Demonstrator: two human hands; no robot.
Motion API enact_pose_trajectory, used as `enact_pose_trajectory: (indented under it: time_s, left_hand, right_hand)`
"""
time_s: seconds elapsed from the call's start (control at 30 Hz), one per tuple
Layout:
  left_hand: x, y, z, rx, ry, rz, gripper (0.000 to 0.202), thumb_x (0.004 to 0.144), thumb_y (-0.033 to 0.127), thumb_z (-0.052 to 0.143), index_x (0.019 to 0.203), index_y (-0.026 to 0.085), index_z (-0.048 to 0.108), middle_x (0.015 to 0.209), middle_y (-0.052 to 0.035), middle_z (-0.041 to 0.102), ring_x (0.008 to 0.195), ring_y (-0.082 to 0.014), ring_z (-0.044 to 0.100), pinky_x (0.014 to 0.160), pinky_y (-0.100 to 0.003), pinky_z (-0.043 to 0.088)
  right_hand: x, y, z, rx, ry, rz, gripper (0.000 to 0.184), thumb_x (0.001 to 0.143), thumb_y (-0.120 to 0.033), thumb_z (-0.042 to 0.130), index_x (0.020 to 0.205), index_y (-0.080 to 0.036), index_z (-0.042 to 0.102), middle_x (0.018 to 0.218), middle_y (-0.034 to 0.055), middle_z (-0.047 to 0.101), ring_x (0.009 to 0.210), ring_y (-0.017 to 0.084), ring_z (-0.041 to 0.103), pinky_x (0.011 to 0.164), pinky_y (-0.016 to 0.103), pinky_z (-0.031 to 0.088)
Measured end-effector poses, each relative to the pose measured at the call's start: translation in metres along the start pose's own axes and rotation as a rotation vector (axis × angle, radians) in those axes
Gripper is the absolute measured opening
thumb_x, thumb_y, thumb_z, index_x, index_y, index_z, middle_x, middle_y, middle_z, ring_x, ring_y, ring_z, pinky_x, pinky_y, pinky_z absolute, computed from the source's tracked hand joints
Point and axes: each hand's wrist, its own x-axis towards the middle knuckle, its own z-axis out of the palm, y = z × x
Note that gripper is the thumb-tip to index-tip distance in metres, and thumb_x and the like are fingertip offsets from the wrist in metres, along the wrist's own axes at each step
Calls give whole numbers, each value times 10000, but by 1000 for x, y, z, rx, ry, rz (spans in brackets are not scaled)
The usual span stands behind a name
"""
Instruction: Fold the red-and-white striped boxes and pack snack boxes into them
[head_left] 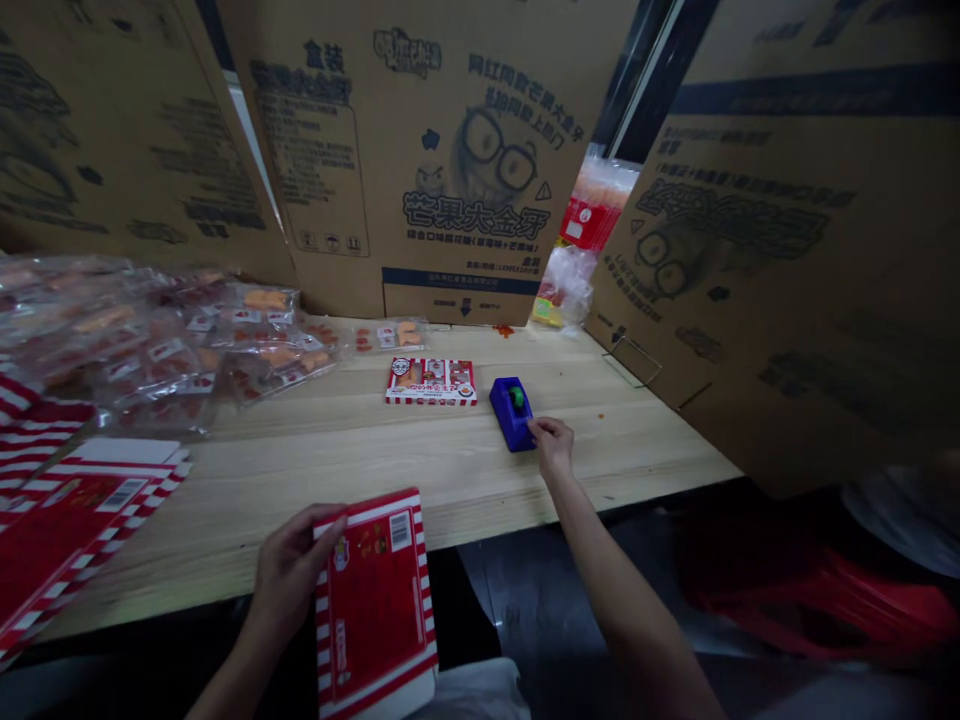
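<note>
My left hand [296, 560] grips a flat red box [375, 600] with striped white edges by its upper left side, thumb on the printed face. The box hangs just off the table's front edge, its barcode side up. Further right, my right hand [553, 443] reaches over the table to a blue tape dispenser [512, 412] with a green roll. Its fingers are pinched at the dispenser's front right end; whether a bit of tape is between them is too small to see. Left of the dispenser lies a red-and-white box [431, 382] with clear windows.
Clear packets of snacks [150, 330] are heaped at the left. Below them lie flat striped red cartons [82, 510]. Large cardboard boxes [420, 150] wall off the back and right. Bagged goods [577, 250] stand in a gap, and a red stool [825, 600] is at lower right.
</note>
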Motion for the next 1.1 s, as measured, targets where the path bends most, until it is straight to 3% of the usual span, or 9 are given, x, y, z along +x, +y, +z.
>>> enact_pose_trajectory:
  time_s: [0.13,0.27,0.5,0.67,0.73,0.87,0.93,1.0,1.1]
  left_hand:
    - [22,31,-7,44,19,68,447,562,499,831,825,166,692,771,-42,717,635,-193,659,577,-269,556]
    - [42,46,-15,89,-98,36,445,545,483,842,813,161,692,729,-41,711,592,-187,645,538,-264,538]
    - [66,47,-7,163,-366,-57,339,630,438,796,767,157,666,636,-8,674,524,-148,604,493,-228,473]
    - [69,43,5,153,-496,-117,318,616,397,787,755,144,654,596,-7,662,512,-148,602,499,-231,454]
    - [70,42,9,143,-551,-138,305,613,378,784,747,140,647,582,-2,654,497,-141,593,500,-230,447]
    - [71,44,20,152,-654,-119,259,639,356,756,737,139,653,550,14,629,474,-126,564,489,-221,418]
    - [70,47,25,160,-677,-96,232,629,329,759,717,136,664,535,23,609,475,-112,539,482,-207,394]
    - [67,52,28,167,-691,-76,201,609,293,764,687,134,670,536,27,601,483,-99,515,485,-198,381]
    - [61,57,27,176,-700,-55,164,615,265,751,684,139,671,543,37,590,480,-83,478,484,-192,361]
  right_hand:
    - [-12,2,-5,104,20,-1,372,624,-529,692,682,-166,642,771,49,621,631,166,573,562,316,487]
    - [-29,7,-18,144,-17,-56,348,659,-509,697,643,-171,618,868,69,621,724,182,597,671,362,523]
    - [-36,19,-30,57,-10,-113,314,658,-461,702,586,-172,603,806,65,579,784,209,545,750,385,494]
    - [-49,11,-35,60,-67,-96,301,713,-474,669,655,-187,596,783,43,548,751,199,517,739,386,502]
    - [-65,-4,-26,76,-211,-75,309,751,-489,655,675,-192,614,818,45,563,727,189,533,699,365,518]
    - [-105,-55,17,45,-939,-132,303,809,-471,660,673,-201,644,812,46,605,745,187,581,675,307,494]
    - [-121,-82,43,-8,-1197,-251,309,835,-454,644,669,-194,636,771,40,607,733,174,578,662,285,463]
    - [-132,-101,64,-109,-1268,-394,323,832,-432,654,633,-182,610,716,26,591,669,147,547,621,263,423]
    - [-140,-113,82,-316,-1238,-481,353,797,-403,699,564,-168,573,583,-10,542,541,104,463,533,239,337]
